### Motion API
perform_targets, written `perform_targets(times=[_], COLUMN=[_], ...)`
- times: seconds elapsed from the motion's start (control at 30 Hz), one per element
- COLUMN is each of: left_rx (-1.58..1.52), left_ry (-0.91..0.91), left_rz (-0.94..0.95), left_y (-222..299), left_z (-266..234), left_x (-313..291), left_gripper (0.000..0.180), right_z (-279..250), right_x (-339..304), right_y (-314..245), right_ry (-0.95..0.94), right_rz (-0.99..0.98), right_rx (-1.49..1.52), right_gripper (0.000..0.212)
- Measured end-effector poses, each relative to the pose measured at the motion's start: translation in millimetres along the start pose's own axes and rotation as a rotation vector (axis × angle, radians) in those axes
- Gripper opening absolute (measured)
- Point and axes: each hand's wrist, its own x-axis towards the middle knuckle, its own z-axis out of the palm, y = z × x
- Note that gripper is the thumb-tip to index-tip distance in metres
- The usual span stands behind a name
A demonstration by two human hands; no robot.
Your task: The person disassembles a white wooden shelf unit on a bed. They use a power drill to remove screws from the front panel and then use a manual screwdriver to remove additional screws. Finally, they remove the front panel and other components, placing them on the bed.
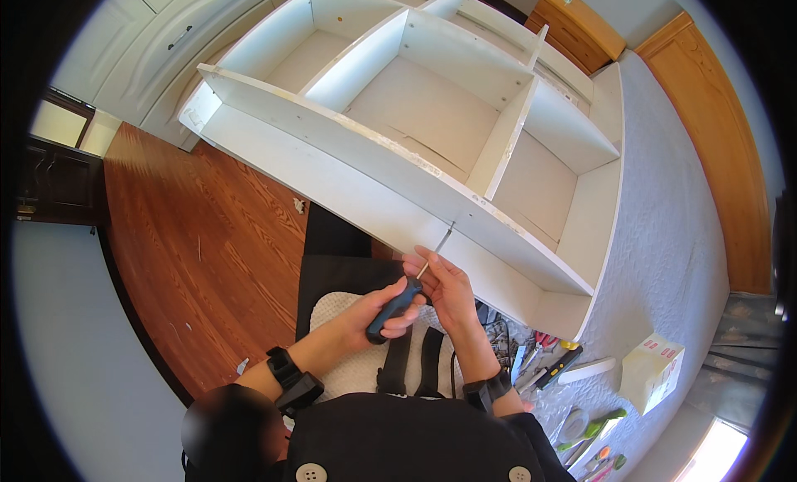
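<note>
A white shelf unit (349, 183) with several compartments lies on its back on the floor in front of me. My left hand (378, 312) grips the blue handle of a screwdriver (397, 306). Its thin metal shaft runs up to the tip, which touches the unit's near side panel at about the middle. My right hand (447, 287) rests beside the shaft, with fingers steadying it near the handle's top. Both wrists wear black bands.
Wooden floor (191, 258) lies to the left, grey carpet (664, 233) to the right. Several hand tools (540, 357) and a small cardboard box (652, 370) lie at the lower right. A wooden dresser (577, 25) stands at the back. White cupboard doors are at upper left.
</note>
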Motion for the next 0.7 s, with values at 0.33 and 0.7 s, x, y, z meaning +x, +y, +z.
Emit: perform_targets(times=[0.33, 0.7], left_rx=[0.960, 0.679], left_ry=[0.633, 0.503], left_rz=[0.398, 0.054], left_y=[-18, -15], left_z=[4, 6], left_x=[-14, -16], left_gripper=[0.032, 0.045], right_z=[2, -8], right_x=[9, 8], right_y=[8, 0], right_ry=[0.094, 0.131], right_rz=[-0.005, 0.010], right_rx=[0.043, -0.032], right_gripper=[0.033, 0.039])
